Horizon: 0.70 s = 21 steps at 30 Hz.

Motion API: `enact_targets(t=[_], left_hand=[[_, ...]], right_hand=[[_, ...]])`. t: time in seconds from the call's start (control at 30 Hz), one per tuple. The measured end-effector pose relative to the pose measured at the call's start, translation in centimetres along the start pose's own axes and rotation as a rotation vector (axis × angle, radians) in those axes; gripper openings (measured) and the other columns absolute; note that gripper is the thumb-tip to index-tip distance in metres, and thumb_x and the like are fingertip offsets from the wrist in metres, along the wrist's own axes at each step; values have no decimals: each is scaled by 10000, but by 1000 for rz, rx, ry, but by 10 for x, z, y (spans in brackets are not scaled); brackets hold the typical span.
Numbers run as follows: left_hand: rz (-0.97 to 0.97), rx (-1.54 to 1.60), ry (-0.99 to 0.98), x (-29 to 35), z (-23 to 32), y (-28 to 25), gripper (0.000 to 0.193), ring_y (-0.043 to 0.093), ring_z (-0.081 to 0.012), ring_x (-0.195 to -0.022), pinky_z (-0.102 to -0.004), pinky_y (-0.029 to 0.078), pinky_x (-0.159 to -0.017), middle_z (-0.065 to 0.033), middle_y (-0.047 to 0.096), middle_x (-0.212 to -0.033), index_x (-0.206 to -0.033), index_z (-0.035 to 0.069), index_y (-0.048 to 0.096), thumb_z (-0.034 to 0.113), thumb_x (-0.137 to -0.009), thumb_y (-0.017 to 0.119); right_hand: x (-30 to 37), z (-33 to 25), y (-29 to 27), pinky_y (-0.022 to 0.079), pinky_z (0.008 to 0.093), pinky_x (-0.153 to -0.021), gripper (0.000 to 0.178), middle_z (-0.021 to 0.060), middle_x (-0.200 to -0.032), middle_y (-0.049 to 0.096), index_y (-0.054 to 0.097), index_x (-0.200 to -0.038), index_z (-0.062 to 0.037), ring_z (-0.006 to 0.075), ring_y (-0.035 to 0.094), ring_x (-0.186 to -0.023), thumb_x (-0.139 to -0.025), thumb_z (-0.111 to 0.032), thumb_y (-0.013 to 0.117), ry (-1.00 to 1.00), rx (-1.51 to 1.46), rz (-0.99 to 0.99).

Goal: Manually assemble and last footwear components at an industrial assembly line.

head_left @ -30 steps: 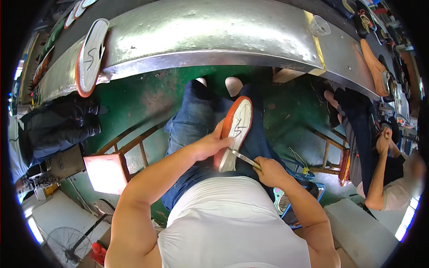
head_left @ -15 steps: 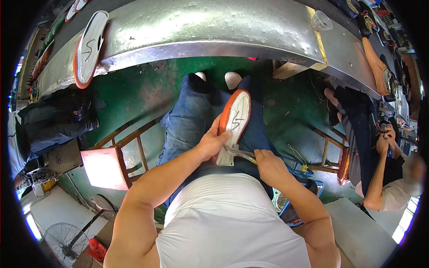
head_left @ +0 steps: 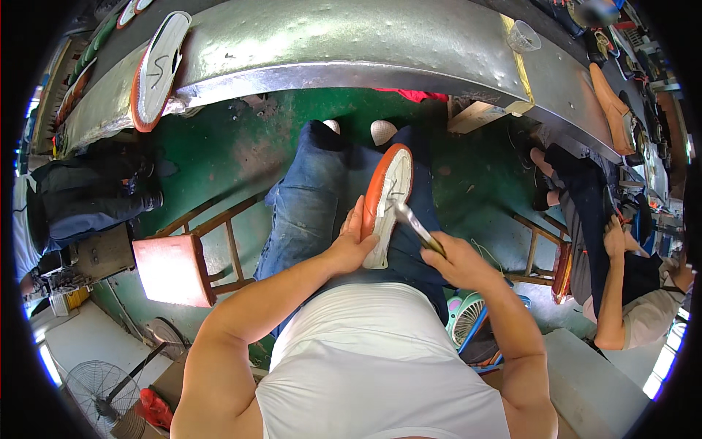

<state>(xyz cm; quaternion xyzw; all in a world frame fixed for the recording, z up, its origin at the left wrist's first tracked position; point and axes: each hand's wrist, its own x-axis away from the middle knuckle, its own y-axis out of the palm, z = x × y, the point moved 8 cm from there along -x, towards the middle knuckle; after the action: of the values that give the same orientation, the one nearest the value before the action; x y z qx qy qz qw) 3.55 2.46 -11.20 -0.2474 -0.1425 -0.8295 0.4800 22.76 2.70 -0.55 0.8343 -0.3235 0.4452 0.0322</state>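
Green floor point(head_left: 227, 168) is running under the metal bench point(head_left: 351, 47). On its near side, an orange-and-white shoe point(head_left: 382, 216) is resting between the thumb and fingers of the clasping left hand point(head_left: 349, 249); the right hand point(head_left: 455, 260) is curling its fingers round a tool point(head_left: 417, 227), its head sitting nearer the bench than before.

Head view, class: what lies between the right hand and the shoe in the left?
The head view shows a tool in the right hand, its end over the shoe.
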Motion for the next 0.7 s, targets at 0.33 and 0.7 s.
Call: enact_targets(t=[0.33, 0.7], left_hand=[[-84, 548, 60, 20, 57, -37, 768, 394, -186, -1382, -322, 295, -1154, -119, 424, -1503, -1578, -4, 166, 79, -945, 593], [223, 225, 487, -17, 378, -223, 624, 636, -172, -1087, -314, 530, -923, -131, 625, -1291, -1493, -10, 404, 125, -941, 662]], right_hand=[[-30, 33, -16, 513, 360, -671, 316, 110, -726, 646, 590, -954, -2, 232, 660, -689, -1035, -282, 468, -298, -198, 464], [-64, 80, -11, 538, 304, -649, 465, 95, -816, 687, 607, -1031, 32, 156, 671, -717, -1063, -400, 437, -134, -373, 337]])
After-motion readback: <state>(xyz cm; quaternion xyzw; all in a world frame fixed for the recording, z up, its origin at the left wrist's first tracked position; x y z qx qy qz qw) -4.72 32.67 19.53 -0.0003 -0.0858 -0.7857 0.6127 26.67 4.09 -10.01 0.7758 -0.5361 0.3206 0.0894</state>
